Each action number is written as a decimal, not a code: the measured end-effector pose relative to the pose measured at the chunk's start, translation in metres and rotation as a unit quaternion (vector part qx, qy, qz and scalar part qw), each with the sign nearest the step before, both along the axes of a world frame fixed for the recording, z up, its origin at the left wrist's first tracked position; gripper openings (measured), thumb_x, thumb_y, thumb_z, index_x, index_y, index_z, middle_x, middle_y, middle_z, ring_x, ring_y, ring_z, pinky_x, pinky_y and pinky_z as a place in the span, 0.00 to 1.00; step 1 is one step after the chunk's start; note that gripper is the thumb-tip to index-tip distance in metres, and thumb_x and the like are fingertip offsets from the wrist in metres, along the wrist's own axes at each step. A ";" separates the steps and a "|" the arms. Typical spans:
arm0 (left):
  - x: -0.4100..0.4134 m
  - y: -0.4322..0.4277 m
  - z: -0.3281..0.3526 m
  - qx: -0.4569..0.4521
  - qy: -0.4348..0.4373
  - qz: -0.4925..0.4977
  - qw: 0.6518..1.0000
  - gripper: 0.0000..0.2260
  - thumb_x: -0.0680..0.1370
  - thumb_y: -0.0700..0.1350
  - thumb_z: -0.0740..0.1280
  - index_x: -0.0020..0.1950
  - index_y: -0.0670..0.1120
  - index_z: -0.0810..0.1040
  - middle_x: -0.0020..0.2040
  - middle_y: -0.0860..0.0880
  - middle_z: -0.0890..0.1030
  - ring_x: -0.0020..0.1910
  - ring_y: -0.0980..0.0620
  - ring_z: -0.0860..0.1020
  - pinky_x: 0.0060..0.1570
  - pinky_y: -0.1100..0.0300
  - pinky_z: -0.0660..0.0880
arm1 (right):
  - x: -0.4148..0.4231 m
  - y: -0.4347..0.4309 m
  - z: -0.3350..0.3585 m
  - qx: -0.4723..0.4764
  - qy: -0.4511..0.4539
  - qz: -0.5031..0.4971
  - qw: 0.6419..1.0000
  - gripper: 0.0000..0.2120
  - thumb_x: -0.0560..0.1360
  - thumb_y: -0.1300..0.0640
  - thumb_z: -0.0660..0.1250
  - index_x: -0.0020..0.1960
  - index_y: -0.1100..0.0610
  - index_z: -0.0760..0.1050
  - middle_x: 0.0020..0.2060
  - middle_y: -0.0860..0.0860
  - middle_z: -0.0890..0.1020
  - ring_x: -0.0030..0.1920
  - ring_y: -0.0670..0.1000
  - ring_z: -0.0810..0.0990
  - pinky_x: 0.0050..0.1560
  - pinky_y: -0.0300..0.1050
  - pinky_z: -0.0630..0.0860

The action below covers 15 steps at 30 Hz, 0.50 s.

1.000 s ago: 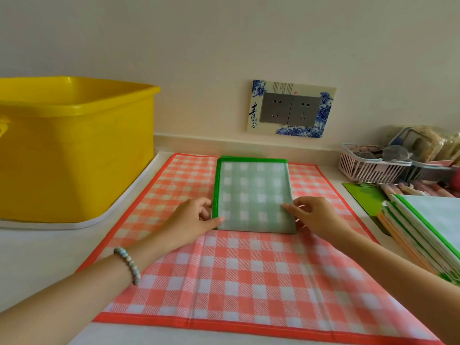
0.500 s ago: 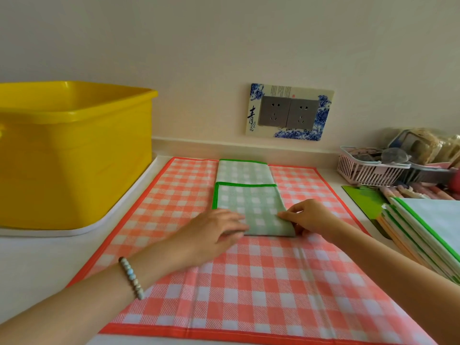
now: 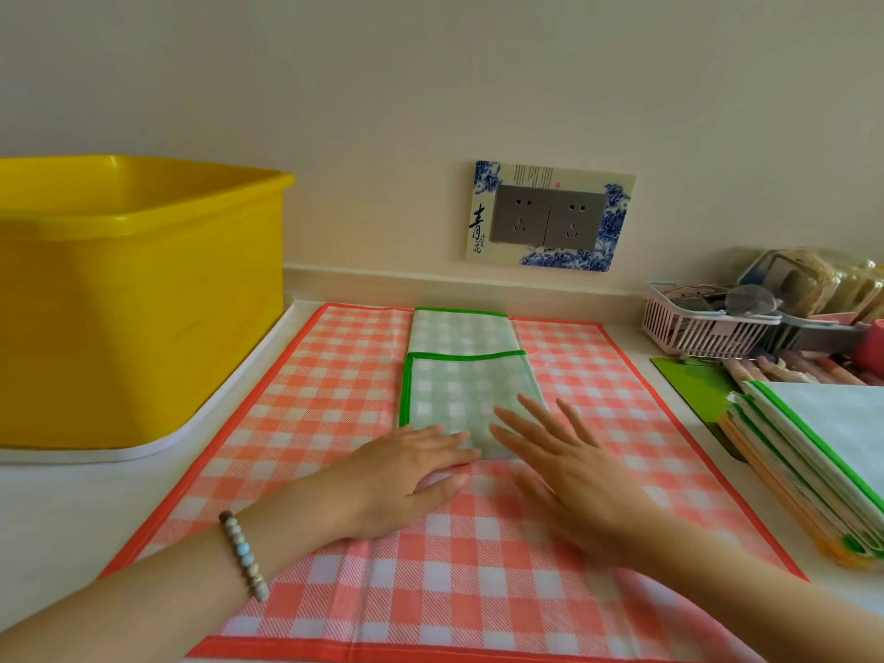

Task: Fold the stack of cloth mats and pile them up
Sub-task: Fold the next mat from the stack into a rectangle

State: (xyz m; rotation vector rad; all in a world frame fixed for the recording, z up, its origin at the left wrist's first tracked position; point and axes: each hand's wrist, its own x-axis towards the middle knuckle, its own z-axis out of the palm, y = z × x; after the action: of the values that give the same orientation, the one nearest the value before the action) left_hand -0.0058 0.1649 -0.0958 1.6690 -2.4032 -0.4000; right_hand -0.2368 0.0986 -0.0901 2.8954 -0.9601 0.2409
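Fingers: left fingers (image 3: 445,442), right fingers (image 3: 531,413) flat, empty, pressing my green mat (image 3: 469,390).
Change: corner pinch gone; flap doubled over, hem beyond fingers.
Meaning: fold set; I'd pile next.
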 end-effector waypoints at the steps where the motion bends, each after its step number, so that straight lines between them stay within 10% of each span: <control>1: 0.000 0.000 0.000 -0.001 -0.002 0.000 1.000 0.25 0.77 0.66 0.45 0.74 0.64 0.56 0.75 0.65 0.53 0.74 0.66 0.46 0.72 0.64 0.42 | 0.000 0.004 0.001 0.041 -0.003 0.000 0.999 0.27 0.78 0.40 0.37 0.76 0.43 0.48 0.74 0.37 0.46 0.72 0.36 0.35 0.70 0.37 0.27; 15: 0.006 0.002 0.003 0.011 -0.020 -0.005 1.000 0.26 0.74 0.70 0.41 0.72 0.69 0.54 0.74 0.69 0.50 0.73 0.68 0.45 0.74 0.59 0.47 | -0.021 -0.005 0.001 0.149 0.047 0.025 0.987 0.26 0.77 0.37 0.38 0.74 0.37 0.40 0.73 0.32 0.42 0.71 0.31 0.36 0.73 0.38 0.34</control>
State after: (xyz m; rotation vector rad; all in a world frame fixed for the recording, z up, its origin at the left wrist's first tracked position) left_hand -0.0002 0.1666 -0.0929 1.6902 -2.4444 -0.4006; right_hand -0.2577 0.0939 -0.0888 3.1662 -0.9858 -0.0413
